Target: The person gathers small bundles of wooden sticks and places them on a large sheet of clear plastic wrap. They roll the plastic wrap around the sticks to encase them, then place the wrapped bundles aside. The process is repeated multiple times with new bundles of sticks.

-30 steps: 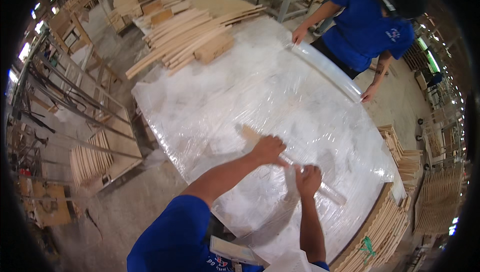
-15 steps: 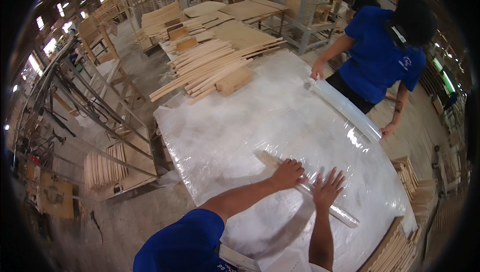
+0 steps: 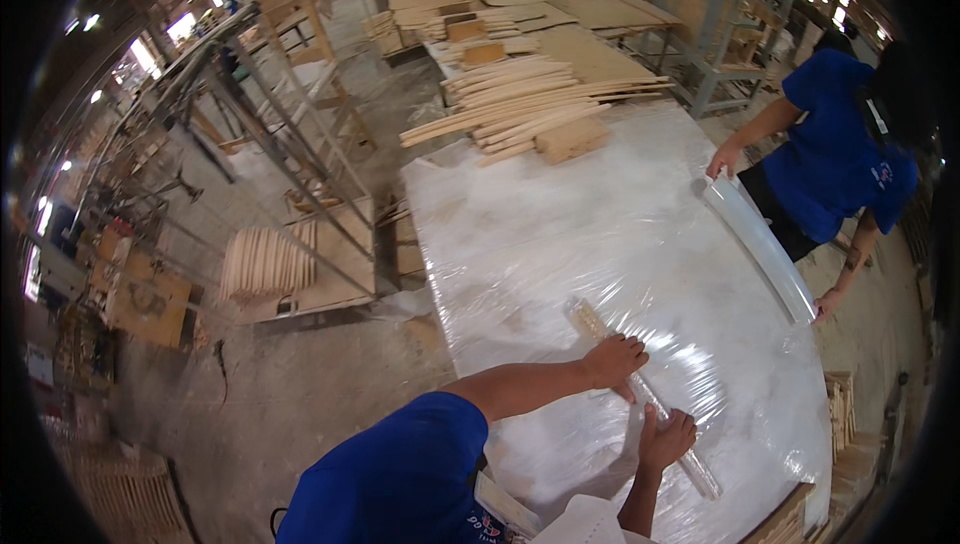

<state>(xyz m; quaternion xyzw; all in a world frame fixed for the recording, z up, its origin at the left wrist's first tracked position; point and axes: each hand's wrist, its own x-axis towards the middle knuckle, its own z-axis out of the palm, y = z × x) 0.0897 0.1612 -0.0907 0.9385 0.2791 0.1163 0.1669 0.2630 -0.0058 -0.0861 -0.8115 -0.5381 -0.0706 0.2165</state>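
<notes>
A long narrow roll point(image 3: 646, 390) wrapped in clear film lies slantwise on the film-covered table point(image 3: 520, 214), with a tan core showing at its far end. My left hand point(image 3: 614, 361) grips the roll above its middle, fingers curled over it. Lower down, my right hand point(image 3: 667, 440) also wraps round it, thumb up along the near side. Glossy, wrinkled clear film spreads over the tabletop around both hands. Across the table, a co-worker in a blue shirt point(image 3: 835, 134) holds a thick roll of clear film point(image 3: 762, 249) by its two ends.
Wooden strips point(image 3: 520, 104) and a small board point(image 3: 572, 140) lie at the table's far end. Metal racks point(image 3: 290, 144) and a low stand with stacked wooden pieces point(image 3: 270, 262) are to the left. More wood pieces point(image 3: 842, 412) stand by the right edge.
My right hand has gone from flat with spread fingers to curled round the narrow roll. The view has shifted, so the scene sits further right. The co-worker still holds the thick film roll.
</notes>
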